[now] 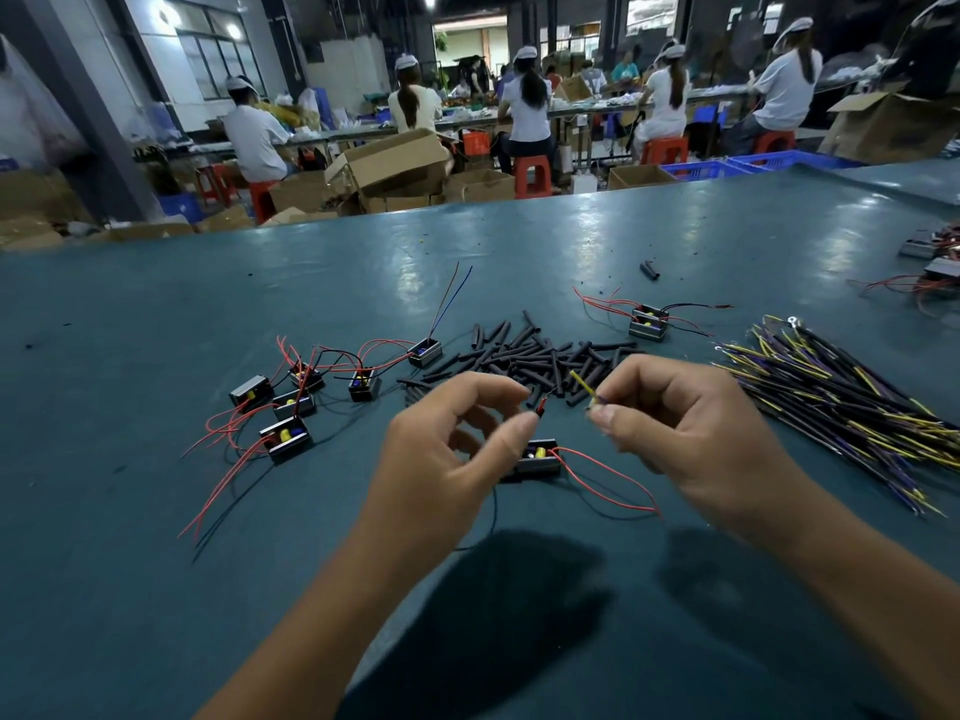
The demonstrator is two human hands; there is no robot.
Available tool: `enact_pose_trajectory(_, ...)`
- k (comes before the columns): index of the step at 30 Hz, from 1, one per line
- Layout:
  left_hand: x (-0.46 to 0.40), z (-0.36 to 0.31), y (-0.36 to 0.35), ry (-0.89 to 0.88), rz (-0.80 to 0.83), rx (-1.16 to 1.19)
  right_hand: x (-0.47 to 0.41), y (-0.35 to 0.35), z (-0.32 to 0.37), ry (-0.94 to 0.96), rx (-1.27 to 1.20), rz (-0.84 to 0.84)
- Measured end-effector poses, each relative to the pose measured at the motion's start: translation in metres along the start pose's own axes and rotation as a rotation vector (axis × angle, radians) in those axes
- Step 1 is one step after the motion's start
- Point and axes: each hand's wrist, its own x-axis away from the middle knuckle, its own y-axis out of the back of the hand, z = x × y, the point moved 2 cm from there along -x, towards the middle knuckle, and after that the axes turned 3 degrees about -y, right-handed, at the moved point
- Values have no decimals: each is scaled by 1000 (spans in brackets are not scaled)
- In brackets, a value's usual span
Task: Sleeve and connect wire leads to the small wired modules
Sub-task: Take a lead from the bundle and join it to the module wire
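Both hands are working close together above the teal table. Left hand is pinching the tip of a red lead between thumb and forefinger, its other fingers curling loosely. Right hand is pinching a yellow-and-purple wire near its end, the yellow tip pointing up and left toward the red lead; the two wire ends are sitting near each other but not touching. Just below and between the hands, a small wired module is lying on the table, with a red wire loop trailing from it to the right. Beyond the fingers, a pile of short black sleeves is spreading across the table. To the left of that pile, a cluster of modules is sitting with red and black leads fanning out. Another module is resting behind the pile on the right. At far right, a bundle of black, yellow and purple wires is lying diagonally. In the background, seated workers are facing away at long benches among cardboard boxes.
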Motion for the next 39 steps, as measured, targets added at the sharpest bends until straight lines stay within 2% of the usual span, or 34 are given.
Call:
enact_pose_trajectory(13, 5, -6, -13, -528, -69, -381, 3, -12, -4, -186, -248, 176)
enact_pose_trajectory(16, 4, -9, -12, -520, -55, -409, 2, -10, -3, -168, -217, 147)
enact_pose_trajectory(17, 3, -9, -12, -463, -51, -365, 2, -9, -3, -142, -184, 124)
enact_pose_trajectory(19, 3, -9, -14, -235, -15, -155, 2, -8, -2, -63, -109, 92)
enact_pose_trajectory(24, 7, -4, -24, 556, 120, 652, 5, -8, -3, 127, 151, 49)
enact_pose_trajectory(26, 8, -3, -24, 728, 182, 779, 5, -7, -4, 167, 212, 43)
enact_pose_trajectory(28, 8, -3, -23, 770, 177, 778, 5, -7, -6, 171, 243, 44)
enact_pose_trajectory(31, 4, -1, -18, 665, 47, 683, 2, -5, -8, 131, 224, 19)
enact_pose_trajectory(33, 2, 2, -10, 517, -64, 536, 0, -1, -8, 90, 196, -20)
enact_pose_trajectory(35, 0, 1, -2, 265, -94, 292, -2, 3, -6, 39, 170, -35)
enact_pose_trajectory(39, 2, -6, -5, -242, -23, -183, -2, 1, -6, -111, 0, 35)
